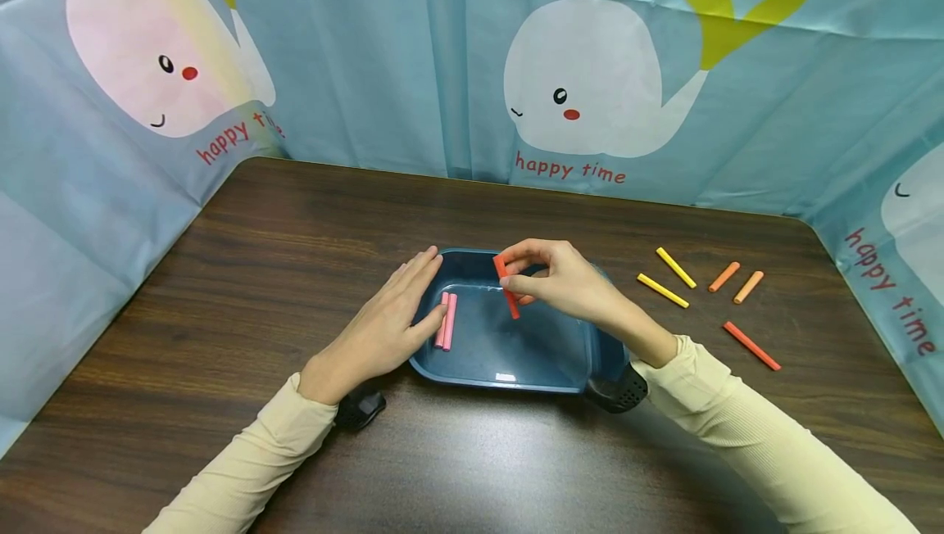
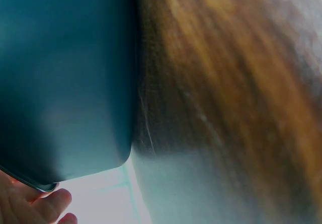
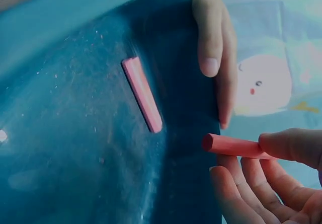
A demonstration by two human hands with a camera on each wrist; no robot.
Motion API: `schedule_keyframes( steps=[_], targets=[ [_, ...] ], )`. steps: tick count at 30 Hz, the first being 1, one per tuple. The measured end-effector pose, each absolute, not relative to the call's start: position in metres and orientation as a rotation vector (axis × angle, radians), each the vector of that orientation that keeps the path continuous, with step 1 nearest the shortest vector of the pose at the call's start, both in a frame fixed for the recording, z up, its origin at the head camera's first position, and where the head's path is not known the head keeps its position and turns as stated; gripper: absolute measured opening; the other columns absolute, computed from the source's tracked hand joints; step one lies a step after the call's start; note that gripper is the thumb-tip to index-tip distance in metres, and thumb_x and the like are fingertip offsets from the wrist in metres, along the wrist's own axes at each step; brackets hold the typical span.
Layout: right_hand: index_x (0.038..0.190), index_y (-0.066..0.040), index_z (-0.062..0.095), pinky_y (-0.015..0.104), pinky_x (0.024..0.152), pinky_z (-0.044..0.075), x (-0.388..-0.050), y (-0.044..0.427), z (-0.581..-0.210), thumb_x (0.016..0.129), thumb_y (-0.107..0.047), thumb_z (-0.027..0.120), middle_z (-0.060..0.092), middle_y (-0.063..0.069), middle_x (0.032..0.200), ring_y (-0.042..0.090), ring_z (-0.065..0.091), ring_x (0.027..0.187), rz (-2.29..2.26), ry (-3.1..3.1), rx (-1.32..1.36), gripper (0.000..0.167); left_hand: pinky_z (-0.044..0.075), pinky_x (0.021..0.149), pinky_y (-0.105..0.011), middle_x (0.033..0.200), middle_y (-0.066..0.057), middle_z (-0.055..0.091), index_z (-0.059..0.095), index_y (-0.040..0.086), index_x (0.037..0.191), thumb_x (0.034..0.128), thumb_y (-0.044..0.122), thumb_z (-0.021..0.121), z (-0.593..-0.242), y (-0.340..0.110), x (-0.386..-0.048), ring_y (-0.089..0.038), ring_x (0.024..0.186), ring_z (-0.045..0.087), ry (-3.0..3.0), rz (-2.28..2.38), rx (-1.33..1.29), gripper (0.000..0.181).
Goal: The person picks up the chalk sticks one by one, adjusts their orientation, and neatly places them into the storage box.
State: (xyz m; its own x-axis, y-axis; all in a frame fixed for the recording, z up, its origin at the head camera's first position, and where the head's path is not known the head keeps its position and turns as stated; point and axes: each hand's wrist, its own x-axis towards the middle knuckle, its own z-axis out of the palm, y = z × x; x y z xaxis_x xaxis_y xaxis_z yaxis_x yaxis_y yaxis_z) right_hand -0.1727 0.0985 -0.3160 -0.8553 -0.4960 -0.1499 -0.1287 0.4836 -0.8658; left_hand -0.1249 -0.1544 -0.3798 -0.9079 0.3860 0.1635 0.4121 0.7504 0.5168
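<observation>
A blue tray stands on the table, with two pink sticks side by side at its left end. Above the tray, my right hand pinches a red stick between thumb and fingers; the right wrist view shows this red stick too. My left hand rests on the tray's left rim, fingers extended, thumb over the rim beside the pink sticks. In the left wrist view, part of a hand shows by the tray's outer wall.
Right of the tray on the dark wooden table lie two yellow sticks, two orange sticks and a red stick. A blue curtain with whale prints hangs behind the table.
</observation>
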Motion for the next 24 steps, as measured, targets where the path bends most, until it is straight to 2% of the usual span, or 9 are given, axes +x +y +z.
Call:
schedule_keyframes(
  steps=[4,11,14,17,24],
  targets=[
    [0.126,-0.002,0.062,0.037,0.078,0.062,-0.175,0.091,-0.316,0.092,-0.013,0.067,0.069,0.014,0.106,0.031,0.071,0.081,-1.314,2.337,-0.526,0.036,0.019,0.125,-0.052,0.166,-0.011,0.022,0.028,0.003,0.156,0.1005,0.032,0.054,-0.379,-0.155,-0.126,-0.027,0.154,0.021,-2.902,-0.881,-0.656,0.068],
    [0.126,-0.001,0.061,0.048,0.081,0.061,-0.179,0.082,-0.316,0.092,-0.014,0.065,0.069,0.014,0.103,0.036,0.069,0.085,-1.317,2.263,-0.509,0.036,0.019,0.125,-0.052,0.166,-0.01,0.021,0.027,0.004,0.156,0.101,0.032,0.053,-0.378,-0.155,-0.127,-0.028,0.154,0.021,-2.915,-0.875,-0.657,0.068],
    [0.125,-0.001,0.061,0.048,0.078,0.061,-0.181,0.079,-0.318,0.093,-0.014,0.065,0.069,0.014,0.103,0.033,0.068,0.083,-1.298,2.257,-0.505,0.035,0.019,0.125,-0.051,0.166,-0.01,0.021,0.027,0.004,0.156,0.1013,0.032,0.053,-0.377,-0.155,-0.127,-0.026,0.154,0.02,-2.922,-0.88,-0.655,0.067],
    [0.123,-0.002,0.062,0.045,0.073,0.062,-0.183,0.074,-0.32,0.093,-0.014,0.066,0.07,0.013,0.103,0.032,0.069,0.082,-1.249,2.268,-0.486,0.033,0.018,0.125,-0.051,0.166,-0.011,0.02,0.026,0.004,0.156,0.1017,0.033,0.052,-0.377,-0.155,-0.126,-0.025,0.154,0.019,-2.934,-0.884,-0.649,0.067],
    [0.12,-0.003,0.061,0.029,0.062,0.057,-0.187,0.066,-0.324,0.094,-0.014,0.064,0.072,0.01,0.097,0.028,0.07,0.081,-1.103,2.257,-0.462,0.029,0.017,0.126,-0.048,0.166,-0.008,0.019,0.027,0.005,0.156,0.1015,0.032,0.052,-0.378,-0.154,-0.124,-0.023,0.154,0.019,-2.938,-0.907,-0.641,0.067]
  ],
)
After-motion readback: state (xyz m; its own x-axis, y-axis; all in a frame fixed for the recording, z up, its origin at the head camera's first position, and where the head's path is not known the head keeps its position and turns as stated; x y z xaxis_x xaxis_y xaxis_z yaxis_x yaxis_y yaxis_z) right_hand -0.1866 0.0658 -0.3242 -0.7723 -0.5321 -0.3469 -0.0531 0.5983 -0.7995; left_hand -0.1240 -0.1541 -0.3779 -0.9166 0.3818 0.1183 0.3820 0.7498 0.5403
